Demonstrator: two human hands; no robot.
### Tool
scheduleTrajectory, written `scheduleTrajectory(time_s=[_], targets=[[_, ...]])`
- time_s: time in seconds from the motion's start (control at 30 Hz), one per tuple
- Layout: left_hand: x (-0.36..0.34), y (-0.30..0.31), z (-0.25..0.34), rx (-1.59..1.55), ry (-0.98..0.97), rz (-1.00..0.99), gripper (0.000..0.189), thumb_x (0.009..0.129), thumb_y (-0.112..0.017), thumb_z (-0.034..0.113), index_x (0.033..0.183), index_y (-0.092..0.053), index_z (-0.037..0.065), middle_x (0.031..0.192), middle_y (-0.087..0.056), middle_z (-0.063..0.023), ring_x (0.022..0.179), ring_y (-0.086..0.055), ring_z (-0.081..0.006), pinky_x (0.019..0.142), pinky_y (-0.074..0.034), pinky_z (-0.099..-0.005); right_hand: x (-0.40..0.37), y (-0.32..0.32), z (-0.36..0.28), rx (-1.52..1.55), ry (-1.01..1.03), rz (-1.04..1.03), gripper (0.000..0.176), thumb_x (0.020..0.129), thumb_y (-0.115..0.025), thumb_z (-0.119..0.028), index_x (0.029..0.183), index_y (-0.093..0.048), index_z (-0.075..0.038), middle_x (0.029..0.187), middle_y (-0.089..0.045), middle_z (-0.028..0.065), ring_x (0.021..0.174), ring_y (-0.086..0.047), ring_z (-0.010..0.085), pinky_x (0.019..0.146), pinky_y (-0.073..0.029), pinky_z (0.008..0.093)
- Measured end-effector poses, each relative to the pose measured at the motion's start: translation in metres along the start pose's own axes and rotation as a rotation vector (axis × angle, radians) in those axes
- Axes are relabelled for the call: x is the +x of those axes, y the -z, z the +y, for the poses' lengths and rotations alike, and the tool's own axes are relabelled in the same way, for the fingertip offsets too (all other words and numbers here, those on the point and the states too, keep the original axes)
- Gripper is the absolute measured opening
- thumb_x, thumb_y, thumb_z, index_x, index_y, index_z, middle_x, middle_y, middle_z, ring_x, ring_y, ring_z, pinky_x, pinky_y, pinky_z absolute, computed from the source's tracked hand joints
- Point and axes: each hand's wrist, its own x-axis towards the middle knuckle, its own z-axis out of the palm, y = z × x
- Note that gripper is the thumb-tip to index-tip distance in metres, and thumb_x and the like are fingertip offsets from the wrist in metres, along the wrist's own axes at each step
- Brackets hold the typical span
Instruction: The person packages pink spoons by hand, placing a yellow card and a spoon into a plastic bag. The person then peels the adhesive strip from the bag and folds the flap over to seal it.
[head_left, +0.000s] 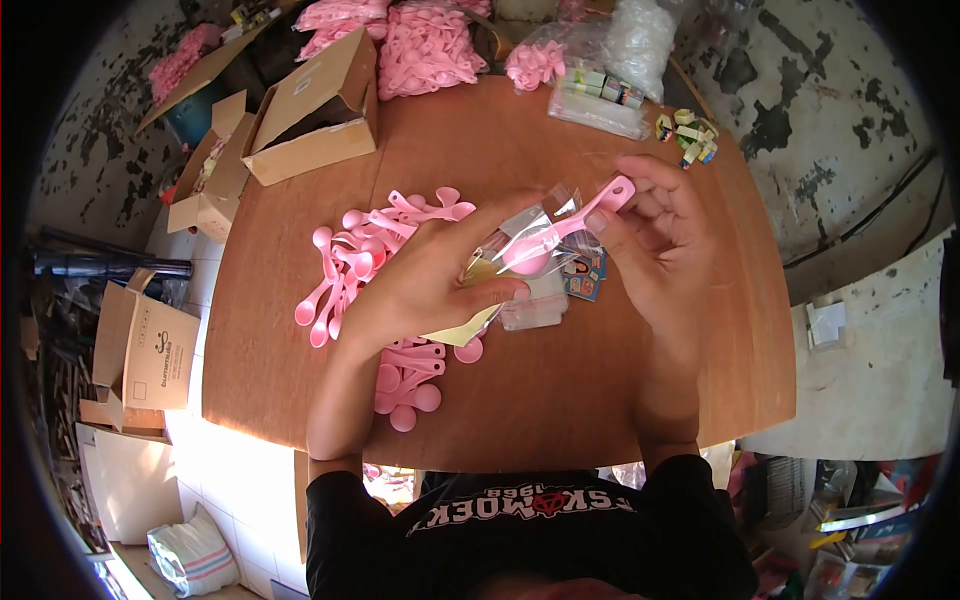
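Two hands meet above the middle of the round wooden table point(600, 400). The left hand point(420, 285) has its fingers closed on a clear sleeve point(530, 225). The right hand point(665, 250) pinches the handle end of a pink spoon point(575, 222) between thumb and fingertips. The spoon's bowl lies inside the film, above the table's centre.

It looks like the spoon is being bagged. To do that well, the left hand should keep the sleeve's mouth taut and open. The right hand should push along the line of the handle so the bowl does not snag or crease the film. A light pinch near the handle's tip leaves room to let go once the spoon is seated.

Counted, largest first:
- **Table:** one.
- **Boxes:** three cardboard boxes. An open box point(310, 110) sits on the table's far left, a smaller box point(215, 175) hangs at its left rim, and a third box point(150, 345) stands beyond that rim.
- **Bags:** about three bags of pink spoons point(430, 45) at the table's far edge.
- **Loose spoons:** two heaps. One pile point(345, 270) lies left of centre and a smaller cluster point(410, 375) lies nearer the front edge. Together they hold well over a dozen spoons, too overlapped to count exactly.
- **Cards:** a few printed cards point(583, 275) at the centre, under the hands.
- **Packets:** a handful of coloured packets point(688, 135) at the far right.
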Motion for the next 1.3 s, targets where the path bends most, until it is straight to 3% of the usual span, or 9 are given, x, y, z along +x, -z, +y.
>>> scheduleTrajectory(time_s=[0.1,0.43,0.63,0.9,0.93,1.0,1.1,1.2,1.3], targets=[[-0.001,0.002,-0.003,0.144,0.010,-0.015,0.074,0.078,-0.074,-0.002,0.144,-0.040,0.001,0.145,-0.048,-0.0136,0.133,-0.046,-0.0239,0.111,-0.037,-0.0351,-0.002,-0.005,-0.001,0.046,0.026,0.065,0.035,0.083,-0.070,0.008,0.114,-0.055,0.002,0.099,-0.065,0.0088,0.088,-0.065,0.0111,0.076,-0.054,0.0241],[-0.001,0.000,-0.004,0.065,-0.037,0.034,0.073,0.078,-0.075,-0.001,0.142,-0.041,-0.001,0.145,-0.048,-0.0146,0.134,-0.046,-0.0256,0.112,-0.036,-0.0362,-0.004,-0.005,-0.002,-0.011,0.038,0.068,0.019,0.085,-0.070,0.006,0.101,-0.061,0.003,0.096,-0.065,0.0080,0.087,-0.065,0.0117,0.078,-0.054,0.0244],[-0.001,-0.002,0.000,0.044,-0.029,0.053,0.074,0.078,-0.076,0.001,0.143,-0.040,0.000,0.145,-0.048,-0.0145,0.129,-0.052,-0.0259,0.106,-0.043,-0.0365,-0.003,-0.001,-0.003,-0.034,0.052,0.068,0.016,0.085,-0.071,0.003,0.099,-0.063,0.003,0.095,-0.065,0.0073,0.087,-0.064,0.0109,0.076,-0.053,0.0250],[0.000,-0.004,-0.005,0.112,-0.213,0.055,0.074,0.078,-0.078,0.006,0.142,-0.041,0.000,0.144,-0.049,-0.0129,0.120,-0.060,-0.0242,0.098,-0.050,-0.0354,-0.004,-0.004,-0.008,-0.112,-0.043,0.035,0.015,0.084,-0.072,0.000,0.096,-0.064,0.002,0.096,-0.066,0.0081,0.084,-0.065,0.0117,0.074,-0.052,0.0246],[-0.001,-0.004,-0.003,0.112,-0.213,0.055,0.074,0.078,-0.078,0.006,0.142,-0.041,0.000,0.144,-0.049,-0.0129,0.120,-0.060,-0.0242,0.098,-0.050,-0.0354,-0.003,-0.004,-0.006,-0.112,-0.043,0.035,0.015,0.084,-0.072,0.000,0.096,-0.064,0.002,0.096,-0.066,0.0081,0.084,-0.065,0.0117,0.074,-0.052,0.0246],[-0.003,-0.002,0.005,0.055,-0.033,0.020,0.074,0.079,-0.078,0.007,0.143,-0.040,0.000,0.145,-0.048,-0.0127,0.120,-0.059,-0.0231,0.097,-0.051,-0.0344,-0.001,-0.002,0.001,-0.150,0.039,-0.049,0.013,0.083,-0.072,-0.001,0.095,-0.066,0.000,0.100,-0.066,0.0106,0.084,-0.065,0.0130,0.072,-0.052,0.0256],[-0.004,-0.003,0.009,-0.042,0.017,0.027,0.075,0.079,-0.078,0.006,0.143,-0.039,0.001,0.147,-0.046,-0.0123,0.120,-0.059,-0.0229,0.096,-0.052,-0.0335,0.000,-0.004,0.005,-0.134,0.022,-0.136,0.011,0.084,-0.071,-0.002,0.093,-0.067,0.000,0.105,-0.065,0.0128,0.085,-0.065,0.0139,0.073,-0.051,0.0269],[-0.004,-0.004,0.002,0.011,-0.100,0.036,0.075,0.080,-0.077,0.004,0.144,-0.038,0.001,0.148,-0.044,-0.0120,0.119,-0.060,-0.0242,0.094,-0.053,-0.0332,-0.001,-0.005,0.006,-0.197,0.035,-0.108,0.009,0.084,-0.071,-0.002,0.093,-0.067,0.000,0.106,-0.066,0.0134,0.086,-0.065,0.0136,0.073,-0.050,0.0271],[-0.004,-0.004,0.004,-0.051,-0.066,0.031,0.076,0.080,-0.077,0.003,0.145,-0.037,0.001,0.149,-0.042,-0.0119,0.119,-0.059,-0.0250,0.093,-0.054,-0.0331,0.001,-0.005,0.006,-0.247,0.089,-0.096,0.009,0.084,-0.071,-0.003,0.092,-0.068,0.000,0.104,-0.067,0.0135,0.085,-0.064,0.0130,0.072,-0.050,0.0269]])
